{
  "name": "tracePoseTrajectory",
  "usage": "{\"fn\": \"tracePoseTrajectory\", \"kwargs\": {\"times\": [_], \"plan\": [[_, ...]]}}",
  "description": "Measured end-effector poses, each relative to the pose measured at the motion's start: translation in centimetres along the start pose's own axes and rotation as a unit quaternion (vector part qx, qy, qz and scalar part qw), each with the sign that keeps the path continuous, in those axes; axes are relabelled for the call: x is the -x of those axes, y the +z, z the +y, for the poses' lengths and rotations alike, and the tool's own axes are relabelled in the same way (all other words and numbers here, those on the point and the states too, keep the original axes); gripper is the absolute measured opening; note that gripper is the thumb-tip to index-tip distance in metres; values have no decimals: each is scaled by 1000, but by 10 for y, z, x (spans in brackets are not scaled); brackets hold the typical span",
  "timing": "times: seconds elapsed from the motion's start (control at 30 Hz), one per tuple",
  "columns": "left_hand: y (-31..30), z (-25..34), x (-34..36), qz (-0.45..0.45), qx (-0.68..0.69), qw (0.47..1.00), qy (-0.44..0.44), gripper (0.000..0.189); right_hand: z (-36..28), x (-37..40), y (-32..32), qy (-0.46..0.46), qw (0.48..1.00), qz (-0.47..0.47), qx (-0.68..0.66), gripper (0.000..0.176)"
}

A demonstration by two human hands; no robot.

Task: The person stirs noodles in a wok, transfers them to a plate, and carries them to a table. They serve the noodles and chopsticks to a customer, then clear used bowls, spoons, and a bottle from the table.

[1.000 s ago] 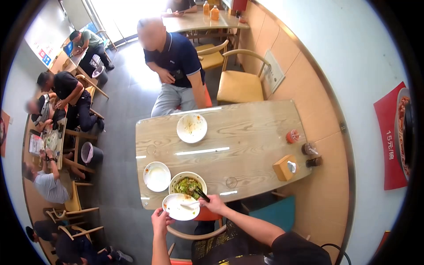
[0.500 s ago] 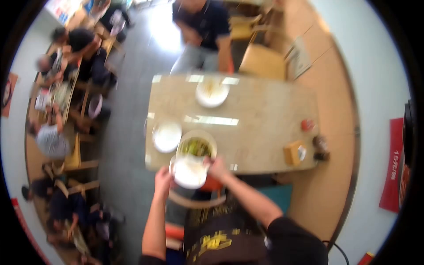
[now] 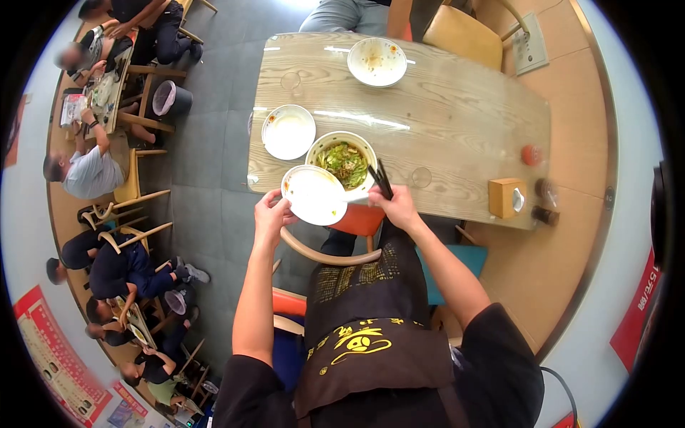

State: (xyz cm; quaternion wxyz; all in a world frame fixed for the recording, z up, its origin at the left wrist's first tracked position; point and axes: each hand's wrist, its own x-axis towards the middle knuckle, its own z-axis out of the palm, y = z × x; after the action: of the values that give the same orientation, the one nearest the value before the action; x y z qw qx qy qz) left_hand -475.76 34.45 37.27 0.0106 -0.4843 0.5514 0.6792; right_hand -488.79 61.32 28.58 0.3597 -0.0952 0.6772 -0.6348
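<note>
My left hand (image 3: 271, 217) pinches the left rim of a shallow white bowl (image 3: 312, 196), which has a few food scraps inside. This bowl is tilted at the table's near edge and overlaps a larger bowl (image 3: 345, 158) of leafy green leftovers. My right hand (image 3: 397, 207) is closed around dark chopsticks (image 3: 382, 178) that point up and away from me. A pale, handle-like piece reaches from its fingers to the shallow bowl's right side. Left of the leftovers stands another white bowl (image 3: 288, 132).
Across the wooden table (image 3: 457, 135) is a used white bowl (image 3: 377, 62), near a seated person (image 3: 346, 18). A tissue box (image 3: 506, 197), a red jar (image 3: 531, 155) and dark bottles (image 3: 545, 216) stand at the right. A chair (image 3: 332, 255) is before me. Other diners sit at left.
My view has tipped downward and sharpened, so the table sits higher in it. The chopsticks in my right hand now show clearly. Both hands stay at the shallow bowl.
</note>
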Motion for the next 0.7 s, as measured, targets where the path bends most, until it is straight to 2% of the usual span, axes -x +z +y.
{"fn": "tracePoseTrajectory", "kwargs": {"times": [0.1,0.13,0.23,0.27,0.37,0.4,0.5,0.63,0.7], "plan": [[4,3,-5,8,13,1000,14,43,-23,3,0,42,993,-66,92,16],[5,5,-5,9,1,1000,18,43,-22,-4,2,12,990,-63,125,19],[5,7,-3,12,-22,999,24,42,0,-38,4,-47,969,46,237,21],[0,6,-3,13,-19,999,25,41,-2,-47,5,-93,967,94,216,19],[-18,3,-8,17,52,998,19,40,-16,-45,4,-82,977,162,112,18],[-24,1,-10,17,88,996,14,40,-23,-39,-1,-66,979,147,125,17],[-38,-11,-38,59,148,985,60,40,-38,-19,-10,-66,984,158,43,17],[-35,-25,-111,104,198,969,101,44,-45,1,-14,-34,983,178,27,17],[-31,-34,-148,128,212,964,94,42,-46,6,-14,-29,983,178,36,18]]}}
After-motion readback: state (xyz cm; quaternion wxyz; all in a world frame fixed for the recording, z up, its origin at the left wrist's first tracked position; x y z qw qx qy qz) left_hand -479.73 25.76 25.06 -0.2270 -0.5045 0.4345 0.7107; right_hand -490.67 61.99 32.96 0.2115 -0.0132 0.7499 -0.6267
